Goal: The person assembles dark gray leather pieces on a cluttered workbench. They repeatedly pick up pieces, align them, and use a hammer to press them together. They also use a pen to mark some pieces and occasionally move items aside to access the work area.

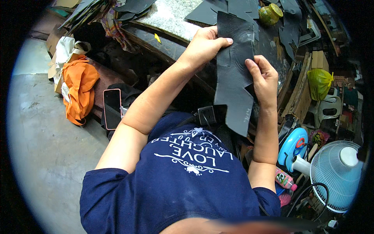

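A long black sheet that looks like leather [233, 74], with creases near its top and a jagged notch on its right edge, hangs between my two hands. My left hand [206, 43] grips its upper left edge, thumb on the front and the other fingers hidden behind. Lower down on the opposite side, my right hand [263, 80] pinches the edge between thumb and curled fingers. Small pale marks show near the sheet's lower end. Beyond it, more flat black pieces [204, 13] lie on the work table, beside a yellow-green jar [270, 15].
A pale speckled slab [171, 17] tops the bench ahead. Left are an orange cloth bundle [80, 87] and a phone [112, 109]. At right stand a white-and-blue fan [335, 175], a pink bottle [285, 178] and a tied yellow-green bag [319, 84].
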A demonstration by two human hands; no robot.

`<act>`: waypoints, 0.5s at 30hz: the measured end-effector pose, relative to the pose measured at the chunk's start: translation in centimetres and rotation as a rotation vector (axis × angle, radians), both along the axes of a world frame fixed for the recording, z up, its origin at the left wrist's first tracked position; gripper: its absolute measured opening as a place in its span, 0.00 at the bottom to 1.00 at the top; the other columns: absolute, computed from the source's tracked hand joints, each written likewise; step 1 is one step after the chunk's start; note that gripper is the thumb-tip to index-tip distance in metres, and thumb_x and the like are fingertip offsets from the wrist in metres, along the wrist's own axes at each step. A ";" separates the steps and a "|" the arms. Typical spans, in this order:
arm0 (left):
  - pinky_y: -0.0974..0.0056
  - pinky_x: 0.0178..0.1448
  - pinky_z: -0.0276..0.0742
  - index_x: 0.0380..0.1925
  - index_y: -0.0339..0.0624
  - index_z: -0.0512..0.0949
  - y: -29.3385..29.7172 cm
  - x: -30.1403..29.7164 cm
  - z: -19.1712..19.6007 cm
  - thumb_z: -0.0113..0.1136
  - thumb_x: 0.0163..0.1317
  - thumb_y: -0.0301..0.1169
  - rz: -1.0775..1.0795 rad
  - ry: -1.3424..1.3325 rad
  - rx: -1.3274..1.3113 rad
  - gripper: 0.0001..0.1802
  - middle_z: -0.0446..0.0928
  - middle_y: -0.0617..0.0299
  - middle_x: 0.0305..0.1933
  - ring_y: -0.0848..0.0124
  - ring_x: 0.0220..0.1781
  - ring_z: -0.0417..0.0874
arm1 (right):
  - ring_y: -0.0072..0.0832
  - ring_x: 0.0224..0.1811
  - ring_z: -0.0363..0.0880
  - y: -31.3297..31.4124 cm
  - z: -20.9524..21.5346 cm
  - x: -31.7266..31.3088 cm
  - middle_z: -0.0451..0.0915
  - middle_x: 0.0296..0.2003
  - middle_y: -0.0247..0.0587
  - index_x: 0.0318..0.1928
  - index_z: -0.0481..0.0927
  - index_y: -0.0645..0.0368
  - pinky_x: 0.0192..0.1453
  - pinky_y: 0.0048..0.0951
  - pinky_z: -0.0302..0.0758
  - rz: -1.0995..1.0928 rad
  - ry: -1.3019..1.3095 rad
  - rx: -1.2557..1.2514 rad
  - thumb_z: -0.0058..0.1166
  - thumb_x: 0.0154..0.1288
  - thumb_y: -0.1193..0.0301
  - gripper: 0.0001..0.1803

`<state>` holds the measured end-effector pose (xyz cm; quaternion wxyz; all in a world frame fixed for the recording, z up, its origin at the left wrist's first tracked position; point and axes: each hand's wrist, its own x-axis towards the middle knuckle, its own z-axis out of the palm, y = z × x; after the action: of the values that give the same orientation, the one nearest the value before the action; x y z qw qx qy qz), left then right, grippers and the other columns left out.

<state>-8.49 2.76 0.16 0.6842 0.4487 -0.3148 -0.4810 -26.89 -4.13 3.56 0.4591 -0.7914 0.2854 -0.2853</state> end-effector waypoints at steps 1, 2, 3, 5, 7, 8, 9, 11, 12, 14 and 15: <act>0.72 0.40 0.80 0.44 0.36 0.79 0.1 0.1 0.1 0.61 0.64 0.29 0.003 -0.037 -0.031 0.11 0.83 0.64 0.37 0.78 0.35 0.83 | 0.10 0.29 0.67 -0.1 0.2 0.1 0.75 0.25 0.24 0.34 0.80 0.64 0.33 0.17 0.67 -0.044 -0.017 0.034 0.62 0.67 0.70 0.09; 0.72 0.40 0.80 0.44 0.36 0.79 0.2 0.3 0.3 0.61 0.64 0.29 0.001 -0.077 0.005 0.11 0.83 0.64 0.37 0.78 0.36 0.83 | 0.12 0.29 0.68 -0.2 0.3 0.4 0.75 0.26 0.26 0.37 0.81 0.62 0.34 0.19 0.68 -0.132 0.026 -0.024 0.65 0.63 0.70 0.09; 0.72 0.40 0.80 0.43 0.36 0.79 0.4 0.3 0.3 0.61 0.64 0.29 -0.004 -0.110 0.013 0.10 0.83 0.64 0.37 0.78 0.36 0.83 | 0.18 0.27 0.70 -0.2 0.5 0.5 0.75 0.27 0.31 0.39 0.80 0.60 0.34 0.21 0.70 -0.187 0.012 -0.231 0.68 0.59 0.69 0.11; 0.71 0.39 0.81 0.45 0.37 0.78 0.3 0.4 0.4 0.61 0.65 0.30 0.020 -0.222 0.007 0.12 0.82 0.63 0.37 0.77 0.36 0.84 | 0.25 0.25 0.72 0.0 1.0 0.6 0.76 0.29 0.35 0.40 0.79 0.59 0.34 0.24 0.72 -0.329 0.079 -0.657 0.69 0.56 0.70 0.14; 0.70 0.38 0.82 0.47 0.38 0.77 0.0 -0.1 0.0 0.61 0.65 0.30 0.019 -0.234 -0.012 0.12 0.82 0.63 0.37 0.76 0.36 0.84 | 0.28 0.25 0.74 0.3 1.2 0.6 0.77 0.28 0.37 0.35 0.79 0.61 0.32 0.27 0.73 -0.209 0.097 -0.613 0.69 0.56 0.69 0.12; 0.70 0.37 0.82 0.47 0.36 0.77 -0.3 -0.4 -0.3 0.61 0.65 0.29 0.030 -0.213 -0.053 0.13 0.82 0.62 0.37 0.76 0.35 0.84 | 0.28 0.25 0.75 0.5 1.2 0.7 0.78 0.27 0.38 0.34 0.79 0.62 0.32 0.27 0.73 -0.124 0.095 -0.576 0.68 0.57 0.69 0.12; 0.70 0.37 0.81 0.47 0.35 0.76 -0.7 -0.7 -0.6 0.61 0.64 0.28 0.041 -0.193 -0.097 0.13 0.82 0.61 0.36 0.75 0.34 0.84 | 0.28 0.25 0.75 0.7 1.2 0.8 0.78 0.27 0.38 0.32 0.79 0.62 0.32 0.28 0.73 -0.043 0.090 -0.539 0.68 0.57 0.68 0.12; 0.69 0.35 0.81 0.46 0.31 0.76 -1.3 -1.2 -1.3 0.61 0.63 0.25 0.067 -0.158 -0.197 0.13 0.82 0.58 0.35 0.75 0.33 0.83 | 0.27 0.25 0.77 1.0 0.9 1.1 0.79 0.26 0.40 0.32 0.79 0.64 0.31 0.27 0.74 -0.079 0.103 -0.503 0.65 0.60 0.70 0.10; 0.68 0.36 0.83 0.48 0.33 0.75 -1.2 -1.3 -1.6 0.61 0.64 0.25 0.058 -0.082 -0.258 0.14 0.82 0.58 0.38 0.74 0.34 0.84 | 0.27 0.25 0.77 1.0 0.8 1.3 0.80 0.27 0.40 0.32 0.80 0.64 0.31 0.27 0.74 -0.086 0.083 -0.464 0.64 0.60 0.71 0.09; 0.68 0.36 0.84 0.50 0.34 0.74 -1.0 -1.2 -2.1 0.60 0.65 0.26 0.021 -0.089 -0.201 0.15 0.82 0.58 0.39 0.73 0.35 0.85 | 0.25 0.24 0.78 0.9 0.4 1.4 0.80 0.27 0.41 0.34 0.81 0.64 0.31 0.25 0.74 -0.090 0.058 -0.456 0.62 0.62 0.73 0.06; 0.68 0.36 0.84 0.50 0.35 0.74 -0.8 -1.1 -2.2 0.60 0.65 0.26 0.000 -0.094 -0.170 0.15 0.82 0.58 0.39 0.73 0.36 0.85 | 0.24 0.24 0.77 0.8 0.3 1.4 0.80 0.26 0.40 0.34 0.81 0.64 0.31 0.24 0.74 -0.091 0.066 -0.437 0.62 0.63 0.72 0.06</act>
<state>-9.62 2.00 -2.07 0.7044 0.4111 -0.3864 -0.4308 -25.50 -3.38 3.85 0.2538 -0.8673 0.2673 -0.3346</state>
